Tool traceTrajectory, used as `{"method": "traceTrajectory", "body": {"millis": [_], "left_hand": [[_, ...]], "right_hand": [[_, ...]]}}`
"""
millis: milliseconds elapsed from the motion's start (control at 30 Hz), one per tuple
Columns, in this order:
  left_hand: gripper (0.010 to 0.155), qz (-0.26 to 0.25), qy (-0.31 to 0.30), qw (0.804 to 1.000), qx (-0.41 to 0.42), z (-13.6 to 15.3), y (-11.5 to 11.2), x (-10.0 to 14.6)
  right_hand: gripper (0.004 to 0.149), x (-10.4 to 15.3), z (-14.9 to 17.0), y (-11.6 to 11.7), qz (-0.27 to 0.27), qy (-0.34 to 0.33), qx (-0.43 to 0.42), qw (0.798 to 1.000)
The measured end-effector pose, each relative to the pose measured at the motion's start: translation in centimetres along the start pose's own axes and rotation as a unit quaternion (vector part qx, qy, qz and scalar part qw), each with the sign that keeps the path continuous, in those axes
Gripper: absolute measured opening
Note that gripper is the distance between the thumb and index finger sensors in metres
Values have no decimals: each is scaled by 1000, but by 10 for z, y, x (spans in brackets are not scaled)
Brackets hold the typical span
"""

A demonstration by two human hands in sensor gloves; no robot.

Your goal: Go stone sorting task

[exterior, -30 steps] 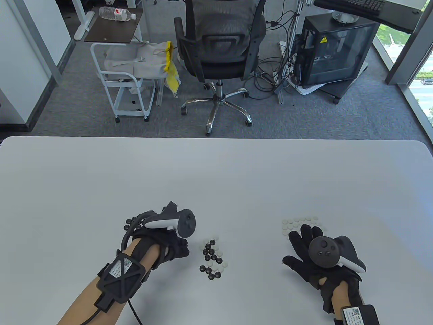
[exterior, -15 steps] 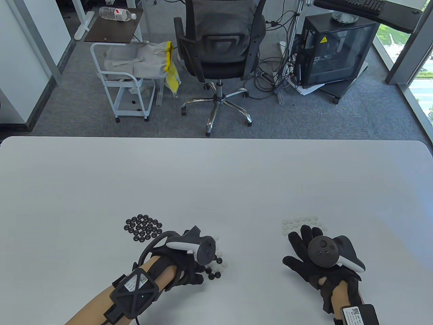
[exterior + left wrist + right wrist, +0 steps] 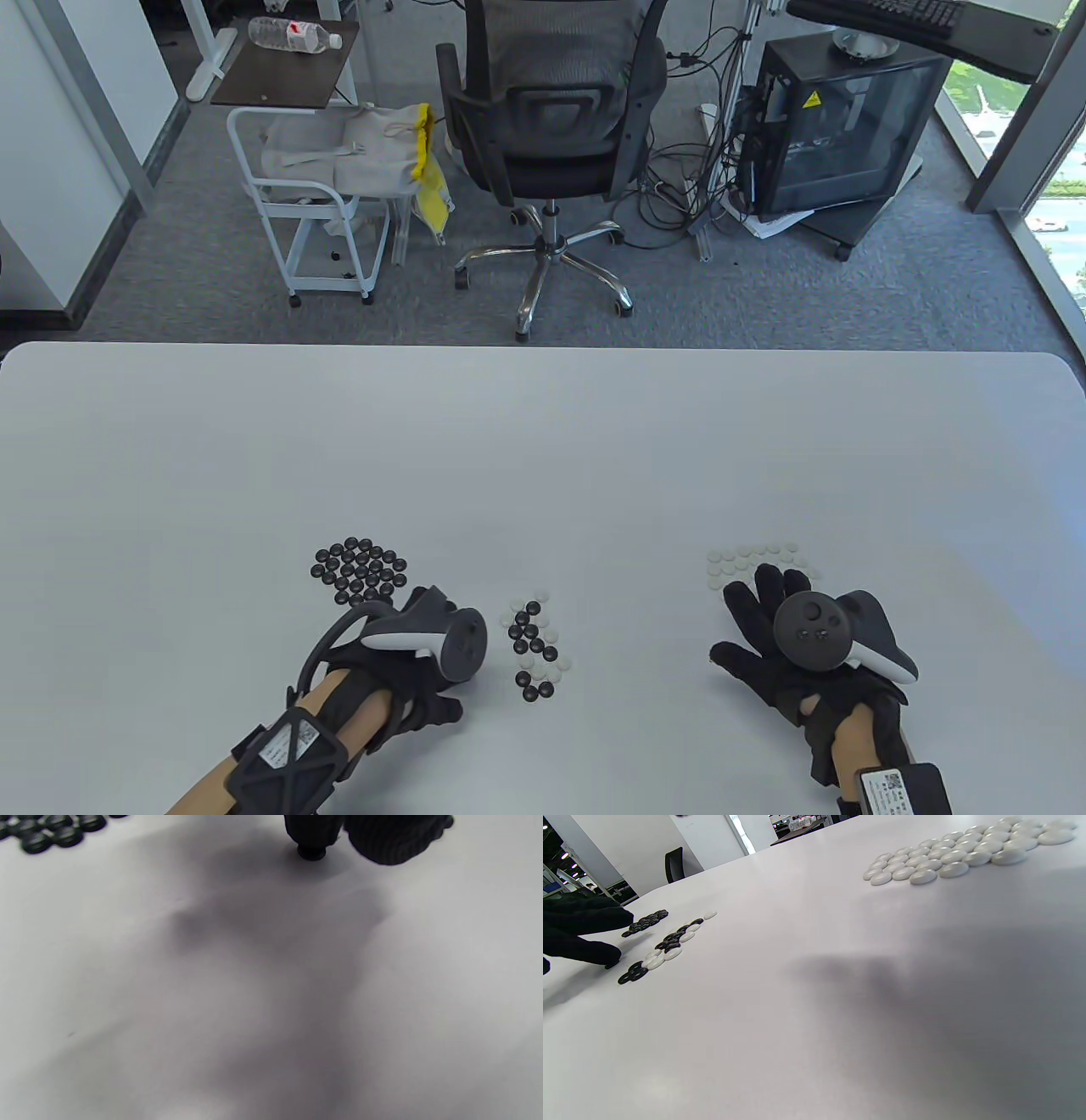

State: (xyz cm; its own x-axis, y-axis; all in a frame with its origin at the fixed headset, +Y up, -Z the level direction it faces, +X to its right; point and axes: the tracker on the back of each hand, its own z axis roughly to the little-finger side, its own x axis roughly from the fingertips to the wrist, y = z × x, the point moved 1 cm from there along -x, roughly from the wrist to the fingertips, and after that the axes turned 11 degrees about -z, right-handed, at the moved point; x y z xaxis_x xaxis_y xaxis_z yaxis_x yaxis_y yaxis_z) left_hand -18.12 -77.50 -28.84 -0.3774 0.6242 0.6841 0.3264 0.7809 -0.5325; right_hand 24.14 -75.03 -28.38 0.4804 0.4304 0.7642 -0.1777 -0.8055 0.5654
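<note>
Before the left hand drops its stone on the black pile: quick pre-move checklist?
1. Black stone pinched at the left hand fingertips: ok.
2. Black pile apart from the mixed pile: ok.
3. Bare table between the left hand and the black pile: ok.
4. Right hand resting flat, away from the mixed pile: ok.
5. White pile holds white stones only: ok where visible; the right hand covers part of it in the table view.
6. Grip firmness: cannot tell.
</note>
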Motion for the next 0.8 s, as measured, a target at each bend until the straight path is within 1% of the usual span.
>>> {"method": "traceTrajectory", "body": {"millis": [100, 200, 300, 367, 467, 533, 800], "left_hand": [[69, 0, 55, 998, 11, 34, -11, 11], [68, -3, 106, 993, 51, 70, -19, 23], [68, 1, 156, 985, 76, 104, -26, 29], [68, 0, 176, 980, 94, 122, -28, 29], [68, -3, 193, 972, 137, 141, -28, 26], [68, -5, 195, 968, 158, 147, -26, 22], [67, -9, 208, 957, 200, 163, -20, 9]], "right_hand": [[81, 0, 0, 0, -1, 0, 0, 1000], [81, 0, 0, 0, -2, 0, 1, 1000], [81, -1, 0, 0, -4, 2, 0, 1000], [81, -1, 0, 1, -6, 3, 0, 1000], [81, -1, 0, 1, -7, 4, -1, 1000], [81, -1, 0, 1, -7, 5, -1, 1000], [81, -1, 0, 0, -6, 6, -2, 1000]]}}
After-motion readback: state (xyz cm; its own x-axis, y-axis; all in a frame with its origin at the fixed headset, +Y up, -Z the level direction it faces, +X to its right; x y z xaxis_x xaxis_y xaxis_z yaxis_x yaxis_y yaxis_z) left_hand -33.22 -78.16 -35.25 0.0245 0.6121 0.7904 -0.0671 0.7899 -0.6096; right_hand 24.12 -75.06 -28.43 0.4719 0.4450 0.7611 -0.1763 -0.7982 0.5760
